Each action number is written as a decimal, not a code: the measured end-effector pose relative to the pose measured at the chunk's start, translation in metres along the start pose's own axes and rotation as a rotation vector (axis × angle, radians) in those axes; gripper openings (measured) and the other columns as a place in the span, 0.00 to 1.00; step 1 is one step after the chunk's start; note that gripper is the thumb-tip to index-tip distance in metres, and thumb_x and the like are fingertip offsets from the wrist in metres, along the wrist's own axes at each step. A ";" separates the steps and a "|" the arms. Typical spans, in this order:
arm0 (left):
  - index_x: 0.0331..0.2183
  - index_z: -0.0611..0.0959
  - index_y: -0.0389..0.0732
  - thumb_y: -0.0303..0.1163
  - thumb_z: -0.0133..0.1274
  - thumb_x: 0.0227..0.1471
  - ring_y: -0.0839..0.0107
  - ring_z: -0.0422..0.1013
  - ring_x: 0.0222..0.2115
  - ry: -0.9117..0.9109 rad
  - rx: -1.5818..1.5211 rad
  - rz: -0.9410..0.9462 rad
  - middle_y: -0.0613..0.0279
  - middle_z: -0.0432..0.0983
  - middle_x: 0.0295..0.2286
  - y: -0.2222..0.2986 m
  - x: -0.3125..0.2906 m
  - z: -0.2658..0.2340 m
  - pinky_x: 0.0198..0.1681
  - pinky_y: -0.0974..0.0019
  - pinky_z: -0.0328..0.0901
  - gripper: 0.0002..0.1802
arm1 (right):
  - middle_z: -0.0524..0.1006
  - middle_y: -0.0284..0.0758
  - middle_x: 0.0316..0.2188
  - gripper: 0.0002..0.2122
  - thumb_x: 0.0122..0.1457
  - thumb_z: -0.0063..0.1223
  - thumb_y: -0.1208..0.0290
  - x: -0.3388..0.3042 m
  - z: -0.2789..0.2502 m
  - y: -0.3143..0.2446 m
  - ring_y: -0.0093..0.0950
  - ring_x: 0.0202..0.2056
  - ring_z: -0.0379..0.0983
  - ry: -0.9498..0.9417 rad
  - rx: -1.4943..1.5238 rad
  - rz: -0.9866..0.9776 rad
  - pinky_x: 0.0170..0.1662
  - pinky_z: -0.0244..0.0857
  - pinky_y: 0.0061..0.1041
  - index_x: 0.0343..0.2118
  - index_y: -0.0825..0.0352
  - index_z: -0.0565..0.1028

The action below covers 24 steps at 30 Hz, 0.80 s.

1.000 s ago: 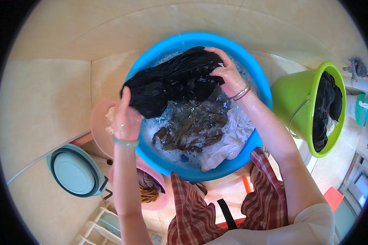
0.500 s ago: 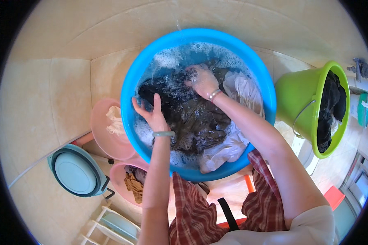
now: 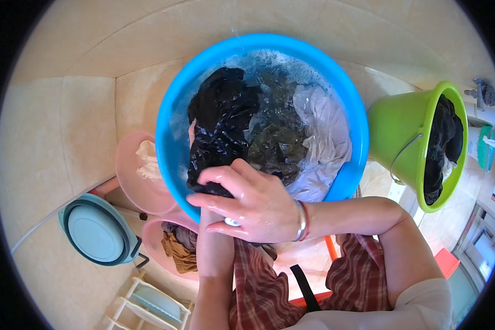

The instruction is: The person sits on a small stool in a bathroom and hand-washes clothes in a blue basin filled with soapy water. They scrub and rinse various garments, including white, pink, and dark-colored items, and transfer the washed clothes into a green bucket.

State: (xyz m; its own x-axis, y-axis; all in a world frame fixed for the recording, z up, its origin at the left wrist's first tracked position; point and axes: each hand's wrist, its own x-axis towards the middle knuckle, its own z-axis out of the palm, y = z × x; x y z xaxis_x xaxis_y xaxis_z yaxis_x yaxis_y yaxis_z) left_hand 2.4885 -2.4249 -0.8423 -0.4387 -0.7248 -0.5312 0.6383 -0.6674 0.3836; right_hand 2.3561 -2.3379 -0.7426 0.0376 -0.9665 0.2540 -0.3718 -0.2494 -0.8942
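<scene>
Looks partway done, with black cloth (image 3: 225,107) at 9 o'clock in the blue tub (image 3: 358,121) mostly hiding the left hand (image 3: 192,132) (can't tell grip), right hand (image 3: 264,206) loosely splayed, white cloth (image 3: 325,126) still soaking at 3.

Bright, soft light fills your fisheye view, glinting on wet black cloth (image 3: 221,118) toward eleven o'clock and washing out the floor (image 3: 300,265) near five; tiled walls (image 3: 88,52) bow at ten, fading into black corners.

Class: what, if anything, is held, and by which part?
The left hand, mostly hidden, touches the black cloth at its left edge; its grip cannot be told. The right hand, over the left forearm, shows no clear hold.
</scene>
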 end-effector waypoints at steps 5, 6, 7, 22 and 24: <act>0.59 0.63 0.44 0.46 0.43 0.62 0.65 0.62 0.54 0.102 0.087 0.032 0.59 0.64 0.55 -0.004 -0.022 0.000 0.57 0.57 0.59 0.28 | 0.69 0.29 0.47 0.21 0.42 0.62 0.62 0.005 0.040 0.025 0.32 0.36 0.66 0.150 -0.330 -0.188 0.32 0.64 0.29 0.44 0.48 0.75; 0.58 0.64 0.44 0.45 0.43 0.61 0.65 0.63 0.54 0.118 0.098 0.036 0.59 0.65 0.54 -0.007 -0.022 -0.001 0.57 0.57 0.60 0.27 | 0.69 0.29 0.46 0.20 0.44 0.60 0.61 0.007 0.042 0.027 0.31 0.35 0.66 0.154 -0.394 -0.221 0.31 0.64 0.27 0.44 0.48 0.75; 0.58 0.65 0.43 0.45 0.43 0.61 0.65 0.63 0.54 0.129 0.110 0.040 0.59 0.65 0.54 -0.011 -0.017 -0.002 0.56 0.57 0.60 0.27 | 0.69 0.28 0.43 0.15 0.47 0.55 0.60 0.011 0.044 0.033 0.30 0.35 0.66 0.167 -0.419 -0.242 0.30 0.62 0.27 0.41 0.48 0.75; 0.50 0.75 0.38 0.30 0.46 0.56 0.63 0.73 0.46 0.282 0.281 0.105 0.56 0.76 0.46 -0.026 0.007 0.012 0.51 0.57 0.69 0.19 | 0.74 0.37 0.31 0.11 0.49 0.58 0.57 0.050 0.005 0.173 0.37 0.33 0.75 0.299 -0.440 0.278 0.28 0.71 0.37 0.29 0.59 0.76; 0.51 0.75 0.39 0.29 0.50 0.55 0.62 0.71 0.48 0.316 0.418 0.296 0.57 0.75 0.47 -0.028 0.009 0.012 0.54 0.56 0.66 0.20 | 0.74 0.36 0.35 0.11 0.50 0.59 0.57 0.042 -0.003 0.186 0.38 0.37 0.74 0.311 -0.515 0.421 0.33 0.71 0.40 0.30 0.58 0.77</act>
State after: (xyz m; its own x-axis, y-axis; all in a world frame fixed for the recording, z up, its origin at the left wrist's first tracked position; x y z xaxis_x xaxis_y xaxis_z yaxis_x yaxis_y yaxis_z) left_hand 2.4592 -2.4147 -0.8482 -0.0299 -0.8467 -0.5313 0.3738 -0.5024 0.7796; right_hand 2.2856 -2.4245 -0.8973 -0.4413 -0.8929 0.0887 -0.6883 0.2735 -0.6719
